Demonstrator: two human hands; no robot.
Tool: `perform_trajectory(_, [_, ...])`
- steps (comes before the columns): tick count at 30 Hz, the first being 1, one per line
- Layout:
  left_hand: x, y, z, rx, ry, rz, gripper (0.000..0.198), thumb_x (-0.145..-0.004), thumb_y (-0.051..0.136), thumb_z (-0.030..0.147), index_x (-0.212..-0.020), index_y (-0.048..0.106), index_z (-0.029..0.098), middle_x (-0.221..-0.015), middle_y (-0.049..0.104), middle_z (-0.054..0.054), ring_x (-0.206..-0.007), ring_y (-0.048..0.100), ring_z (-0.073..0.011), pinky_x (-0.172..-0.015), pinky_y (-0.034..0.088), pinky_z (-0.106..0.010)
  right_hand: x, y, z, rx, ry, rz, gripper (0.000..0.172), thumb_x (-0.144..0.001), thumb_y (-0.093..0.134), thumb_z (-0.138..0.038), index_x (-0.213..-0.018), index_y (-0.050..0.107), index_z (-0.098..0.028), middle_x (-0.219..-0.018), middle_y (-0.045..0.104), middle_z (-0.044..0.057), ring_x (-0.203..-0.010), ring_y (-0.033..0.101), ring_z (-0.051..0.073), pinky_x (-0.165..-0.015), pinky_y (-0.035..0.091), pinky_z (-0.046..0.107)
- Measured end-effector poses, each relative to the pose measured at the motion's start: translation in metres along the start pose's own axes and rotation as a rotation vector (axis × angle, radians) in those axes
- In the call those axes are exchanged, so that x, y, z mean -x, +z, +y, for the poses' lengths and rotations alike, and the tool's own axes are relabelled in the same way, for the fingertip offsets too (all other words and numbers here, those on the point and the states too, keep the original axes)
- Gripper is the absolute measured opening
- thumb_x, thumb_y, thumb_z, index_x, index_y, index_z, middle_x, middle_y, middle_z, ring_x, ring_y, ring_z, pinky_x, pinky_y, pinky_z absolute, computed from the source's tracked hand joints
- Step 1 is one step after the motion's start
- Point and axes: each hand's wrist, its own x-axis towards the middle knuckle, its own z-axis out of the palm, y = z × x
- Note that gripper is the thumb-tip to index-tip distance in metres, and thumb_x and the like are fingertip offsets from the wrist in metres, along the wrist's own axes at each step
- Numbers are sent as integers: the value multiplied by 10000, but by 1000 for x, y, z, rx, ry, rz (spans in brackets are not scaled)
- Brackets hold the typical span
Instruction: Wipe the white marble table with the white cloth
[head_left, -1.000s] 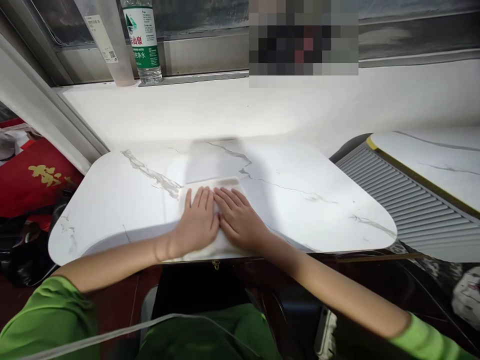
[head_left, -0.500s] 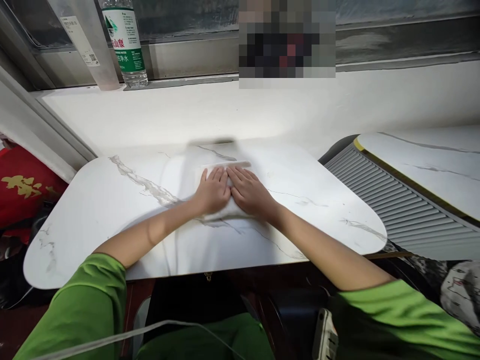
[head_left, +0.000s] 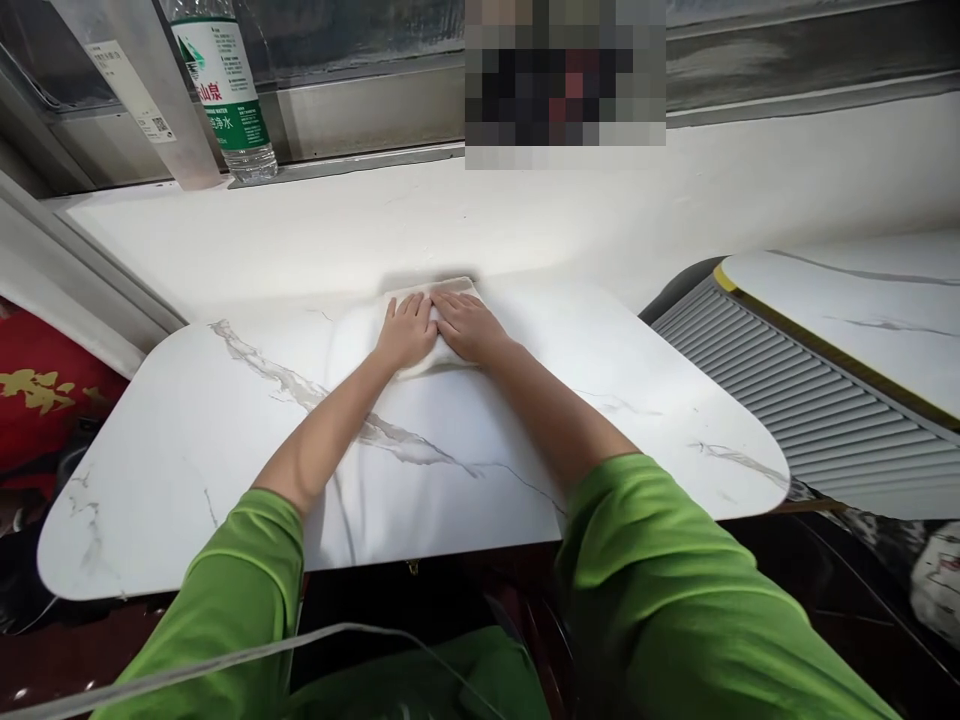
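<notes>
A folded white cloth (head_left: 450, 357) lies flat on the white marble-patterned table (head_left: 247, 430), close to the wall at its far edge. My left hand (head_left: 407, 330) rests palm down on the cloth's left part, fingers stretched out. Beside it, my right hand (head_left: 469, 325) presses flat on the right part, with its fingers extended too. The thumbs of both hands nearly meet in the middle. Part of the cloth is hidden under my hands, and its far edge shows beyond my fingertips.
On the window ledge at the upper left stand a water bottle (head_left: 223, 95) with a green and white label and a tall translucent container (head_left: 142, 90). A second table (head_left: 885, 310) with a ribbed grey side is at the right. A red bag (head_left: 52, 390) sits at the far left.
Both hands have slid the cloth away from me across the tabletop, up to the wall. My arms reach further forward. The view has shifted slightly.
</notes>
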Motion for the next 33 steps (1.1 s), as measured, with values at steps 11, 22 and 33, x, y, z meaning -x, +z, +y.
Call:
perform_trajectory(11, [119, 3, 109, -18, 173, -13, 596, -988, 292, 300, -1492, 358, -13, -1602, 295, -203, -1523, 183, -317, -1237, 116, -568, 176, -24, -1, 58, -169, 112, 581, -943, 276, -216, -1449, 434, 23, -1501, 476, 219, -1425, 410, 300, -1179, 334, 497])
perform_trajectory(22, [102, 3, 179, 38, 248, -170, 620, -1014, 259, 302, -1521, 268, -54, -1629, 207, -206, -1530, 163, -297, -1245, 98, -539, 226, -39, 55, 133, -93, 104, 561, -917, 329, -176, -1447, 432, -25, -1486, 502, 199, -1403, 449, 270, -1161, 375, 492])
perform_trajectory(33, [-32, 15, 122, 32, 196, -162, 607, -999, 213, 276, -1549, 247, 21, -1647, 217, -140, -1532, 166, -222, -1255, 63, -443, 88, -13, 120, 74, -25, 165, 595, -892, 335, -254, -1408, 489, -1, -1453, 533, 210, -1347, 495, 323, -1123, 393, 512])
